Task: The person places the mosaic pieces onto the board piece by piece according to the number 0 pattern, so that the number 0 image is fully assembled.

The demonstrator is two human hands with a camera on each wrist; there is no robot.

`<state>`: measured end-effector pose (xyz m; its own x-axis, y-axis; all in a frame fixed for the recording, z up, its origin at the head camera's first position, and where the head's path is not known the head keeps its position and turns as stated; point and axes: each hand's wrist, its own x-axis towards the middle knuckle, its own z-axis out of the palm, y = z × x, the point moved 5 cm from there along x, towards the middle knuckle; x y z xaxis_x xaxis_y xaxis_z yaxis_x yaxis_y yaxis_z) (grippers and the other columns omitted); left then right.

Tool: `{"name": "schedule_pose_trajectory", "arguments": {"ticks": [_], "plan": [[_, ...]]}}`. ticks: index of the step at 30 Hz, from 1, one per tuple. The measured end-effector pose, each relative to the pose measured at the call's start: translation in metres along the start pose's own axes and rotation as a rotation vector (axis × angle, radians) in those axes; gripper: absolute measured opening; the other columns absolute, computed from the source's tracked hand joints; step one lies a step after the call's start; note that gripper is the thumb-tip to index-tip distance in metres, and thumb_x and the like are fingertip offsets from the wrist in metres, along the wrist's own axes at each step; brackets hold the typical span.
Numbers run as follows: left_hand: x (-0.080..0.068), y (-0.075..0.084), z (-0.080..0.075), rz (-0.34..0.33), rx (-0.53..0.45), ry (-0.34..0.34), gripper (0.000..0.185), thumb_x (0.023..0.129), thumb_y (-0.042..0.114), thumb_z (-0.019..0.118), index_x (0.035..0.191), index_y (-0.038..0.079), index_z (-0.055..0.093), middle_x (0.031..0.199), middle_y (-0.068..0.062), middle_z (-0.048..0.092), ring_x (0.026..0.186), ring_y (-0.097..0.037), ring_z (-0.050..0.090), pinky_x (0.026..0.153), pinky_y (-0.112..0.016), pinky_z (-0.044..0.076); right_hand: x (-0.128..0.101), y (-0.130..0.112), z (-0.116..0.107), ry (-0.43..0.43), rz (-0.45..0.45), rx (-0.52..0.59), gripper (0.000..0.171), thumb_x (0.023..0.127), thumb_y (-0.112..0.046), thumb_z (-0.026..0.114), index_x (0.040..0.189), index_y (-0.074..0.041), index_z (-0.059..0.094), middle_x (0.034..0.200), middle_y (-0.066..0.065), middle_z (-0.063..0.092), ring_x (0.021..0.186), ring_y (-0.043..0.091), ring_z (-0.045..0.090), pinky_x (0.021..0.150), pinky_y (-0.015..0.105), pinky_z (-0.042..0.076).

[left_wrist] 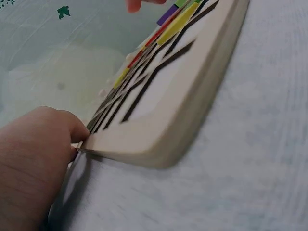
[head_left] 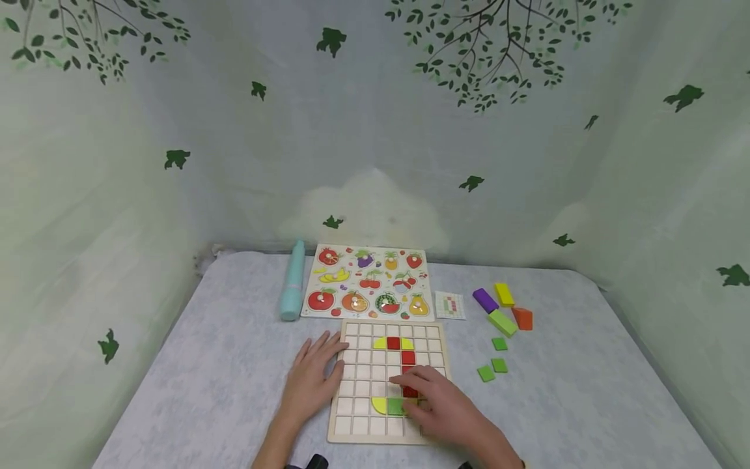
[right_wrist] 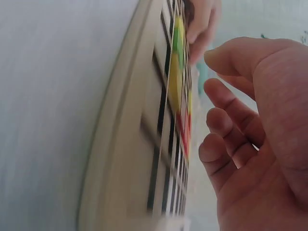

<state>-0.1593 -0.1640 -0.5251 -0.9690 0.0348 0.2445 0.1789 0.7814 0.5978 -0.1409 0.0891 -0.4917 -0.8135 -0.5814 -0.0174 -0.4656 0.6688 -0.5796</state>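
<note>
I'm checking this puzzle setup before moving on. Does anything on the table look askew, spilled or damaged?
Nothing stands out. The grid board lies flat and square to the fruit puzzle; loose blocks sit in a cluster to the right. The left hand rests on the board's edge, and the right hand is over its tiles.

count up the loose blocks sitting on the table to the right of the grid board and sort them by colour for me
Green: 4, one long block and three small squares
Purple: 1
Yellow: 1
Orange: 1
Total: 7 loose blocks, all right of the grid board.
</note>
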Motion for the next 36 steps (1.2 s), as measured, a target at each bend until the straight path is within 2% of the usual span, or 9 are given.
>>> {"name": "schedule_pose_trajectory", "arguments": {"ticks": [3,7,13,21,28,36], "plan": [[-0.001,0.0,0.001,0.0,0.003,0.006,0.031,0.099,0.021,0.065,0.13,0.018,0.071,0.151,-0.004,0.058,0.149,-0.028,0.043,0.127,-0.053,0.022,-0.005,0.014,-0.008,0.057,0.07,-0.016,0.038,0.098,-0.026,0.07,0.135,-0.035,0.066,0.122,-0.017,0.061,0.103,0.004,0.055,0.085,0.025,0.056],[0.0,0.001,0.001,0.014,0.023,0.021,0.031,0.099,0.02,0.065,0.129,0.017,0.071,0.15,-0.005,0.059,0.148,-0.029,0.044,0.127,-0.053,0.023,-0.014,0.032,-0.018,0.175,0.158,-0.066,0.038,0.095,-0.023,0.074,0.132,-0.03,0.068,0.117,-0.017,0.062,0.097,0.005,0.052,0.077,0.023,0.054],[0.0,0.002,0.002,0.017,0.052,0.03,0.031,0.098,0.02,0.065,0.129,0.016,0.071,0.15,-0.005,0.059,0.147,-0.029,0.045,0.127,-0.053,0.024,-0.025,0.054,-0.03,0.282,0.261,-0.099,0.04,0.092,-0.018,0.078,0.131,-0.024,0.07,0.122,-0.01,0.063,0.103,0.007,0.055,0.079,0.027,0.056],[0.0,0.001,0.003,0.014,0.043,0.032,0.031,0.099,0.021,0.065,0.129,0.017,0.071,0.15,-0.004,0.059,0.148,-0.028,0.045,0.127,-0.052,0.023,-0.035,0.079,-0.044,0.31,0.36,-0.235,0.045,0.092,-0.024,0.077,0.135,-0.017,0.066,0.127,0.006,0.062,0.112,0.024,0.06,0.089,0.044,0.057],[0.001,0.003,0.001,0.023,0.032,0.041,0.031,0.098,0.02,0.065,0.128,0.016,0.072,0.149,-0.005,0.06,0.147,-0.029,0.046,0.127,-0.053,0.024,-0.04,0.096,-0.051,0.297,0.47,-0.286,0.044,0.09,-0.022,0.077,0.132,-0.011,0.068,0.124,0.012,0.061,0.106,0.027,0.06,0.087,0.047,0.057],[0.001,0.003,0.001,0.027,0.045,0.043,0.031,0.098,0.019,0.066,0.128,0.016,0.072,0.149,-0.005,0.06,0.147,-0.029,0.046,0.127,-0.053,0.024,-0.041,0.098,-0.053,0.296,0.432,-0.291,0.039,0.091,-0.016,0.077,0.129,-0.01,0.069,0.12,0.011,0.064,0.106,0.027,0.061,0.087,0.046,0.058]]}}
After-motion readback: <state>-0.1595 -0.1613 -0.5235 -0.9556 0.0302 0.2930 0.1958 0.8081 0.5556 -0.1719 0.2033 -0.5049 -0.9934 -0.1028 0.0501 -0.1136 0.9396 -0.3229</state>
